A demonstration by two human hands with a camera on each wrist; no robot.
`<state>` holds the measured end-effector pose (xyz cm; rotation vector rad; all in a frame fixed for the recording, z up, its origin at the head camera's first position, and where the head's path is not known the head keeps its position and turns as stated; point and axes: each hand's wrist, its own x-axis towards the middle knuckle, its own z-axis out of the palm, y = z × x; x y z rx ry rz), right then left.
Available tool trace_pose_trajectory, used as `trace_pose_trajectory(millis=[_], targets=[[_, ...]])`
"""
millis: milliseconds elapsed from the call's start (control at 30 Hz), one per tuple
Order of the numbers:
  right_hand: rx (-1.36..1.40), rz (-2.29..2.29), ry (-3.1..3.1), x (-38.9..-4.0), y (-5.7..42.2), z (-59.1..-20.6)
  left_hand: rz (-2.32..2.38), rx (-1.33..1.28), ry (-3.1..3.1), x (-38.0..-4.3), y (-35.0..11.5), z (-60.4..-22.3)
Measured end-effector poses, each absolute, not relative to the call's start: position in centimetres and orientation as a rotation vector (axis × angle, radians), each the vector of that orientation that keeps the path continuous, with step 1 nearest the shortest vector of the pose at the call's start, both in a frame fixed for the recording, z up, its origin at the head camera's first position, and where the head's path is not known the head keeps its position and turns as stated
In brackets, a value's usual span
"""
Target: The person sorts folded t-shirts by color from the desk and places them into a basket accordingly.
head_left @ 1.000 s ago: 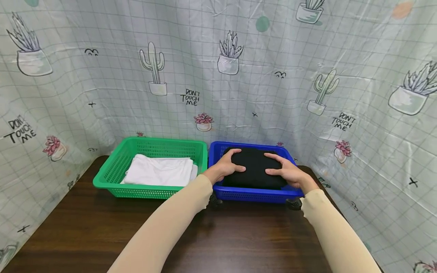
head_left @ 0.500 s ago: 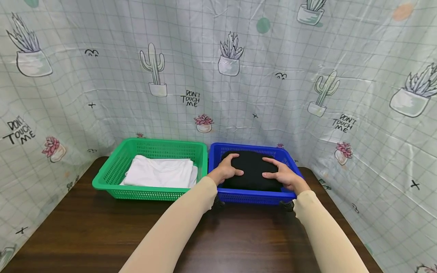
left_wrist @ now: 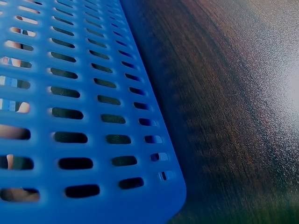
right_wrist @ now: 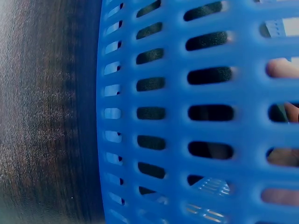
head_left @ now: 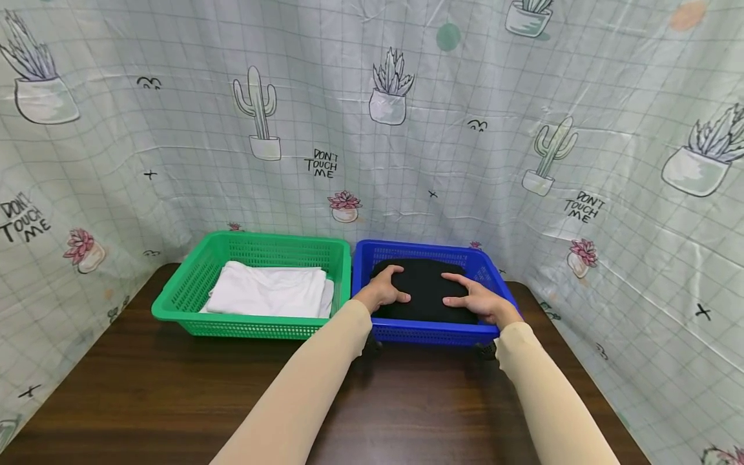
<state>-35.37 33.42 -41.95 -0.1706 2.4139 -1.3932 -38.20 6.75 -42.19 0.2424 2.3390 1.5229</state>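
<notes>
A folded black cloth (head_left: pixel 427 290) lies inside the blue slotted basket (head_left: pixel 430 325), on the right in the head view. My left hand (head_left: pixel 382 290) grips its left side, thumb and forefinger on top, the other fingers hidden. On the opposite side my right hand (head_left: pixel 480 301) holds it in the same way. Both wrists cross the basket's front rim. The left wrist view is mostly the blue basket wall (left_wrist: pixel 97 140), with bits of skin and dark cloth behind the slots. Through the basket wall (right_wrist: pixel 176 112) in the right wrist view, fingers (right_wrist: pixel 282 68) show beside dark fabric.
A green slotted basket (head_left: pixel 250 325) stands close against the blue one's left side, with folded white cloth (head_left: pixel 267 290) in it. Both rest on a dark wooden table (head_left: pixel 174 394). Behind hangs a curtain (head_left: pixel 325 116) printed with cacti.
Both hands and the black cloth have shifted slightly left and toward the basket's front, and the cloth sits lower inside. The hands keep their hold on it. The white cloth stays put.
</notes>
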Motion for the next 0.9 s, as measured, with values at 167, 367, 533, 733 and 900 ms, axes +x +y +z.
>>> trace_pose_trajectory(millis=[167,367,533,733,900], targets=[[-0.170,-1.369,2.430,-35.38,33.42,-41.87,1.495,0.250,2.362,-38.20,6.78,-42.13],[-0.152,-1.354,2.435,-35.36,33.56,-41.99,1.446,0.253,2.377,-38.31,7.02,-42.20],[-0.122,-1.356,2.416,-35.44,33.48,-42.07,1.425,0.261,2.371,-38.16,6.80,-42.21],[-0.103,-1.378,2.374,-35.56,33.18,-42.04,1.421,0.261,2.349,-37.88,6.37,-42.10],[-0.063,-1.383,2.338,-35.53,33.17,-41.82,1.404,0.262,2.338,-37.73,6.47,-41.92]])
